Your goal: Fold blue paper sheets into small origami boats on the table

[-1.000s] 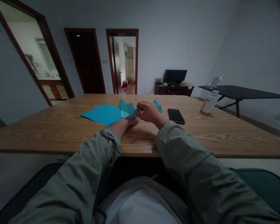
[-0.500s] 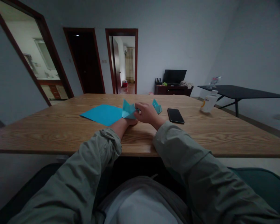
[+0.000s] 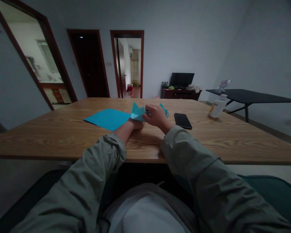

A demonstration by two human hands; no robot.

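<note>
A folded light-blue paper piece [image 3: 137, 114] with pointed tips stands up between my hands. Beneath it is my left hand [image 3: 137, 125], its fingers mostly hidden by the paper and my other hand. At the paper's right side, my right hand [image 3: 155, 116] is curled with thumb and fingers pinching the paper. A flat blue sheet [image 3: 108, 119] lies on the wooden table to the left, one corner reaching behind the folded piece. Just beyond my right hand sits a second folded blue paper [image 3: 165, 111], partly covered by the hand.
On the wooden table [image 3: 208, 142], a black phone [image 3: 182, 120] lies right of my right hand. Farther right stands a white bottle [image 3: 217, 106]. Behind are a black table [image 3: 252, 95] and a television [image 3: 182, 79] on a low cabinet.
The folded paper has shifted slightly right and tilted differently. My right hand has moved a little right and up, covering more of the second folded paper.
</note>
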